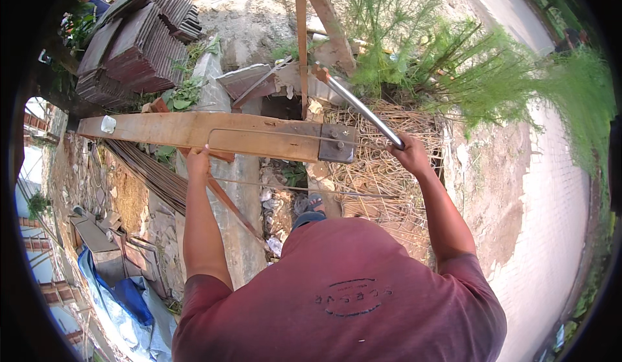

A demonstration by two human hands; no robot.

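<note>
Across the front of me lies a long wooden beam (pixel 259 132) with a dark metal plate (pixel 337 143) and small pegs fixed at its right end. A thin metal rod (pixel 278 132) rests along the beam top, its left end bent toward me. My left hand (pixel 198 161) is closed at the beam's near edge, pinching the rod by that bent end. Off the beam's right end, my right hand (pixel 411 155) is wrapped round the lower end of a silver metal bar (pixel 363 108). The bar slants up and left to a rusty notched head (pixel 321 71), apart from the plate.
Stacked ribbed roof tiles (pixel 139 54) stand far left. Long steel rods (pixel 149 174) lie below the beam's left part. Tangled thin rods (pixel 389 174) cover the ground at right, by green feathery plants (pixel 427 57). A blue tarp (pixel 133 300) lies lower left; a paved road (pixel 551 232) runs along the right.
</note>
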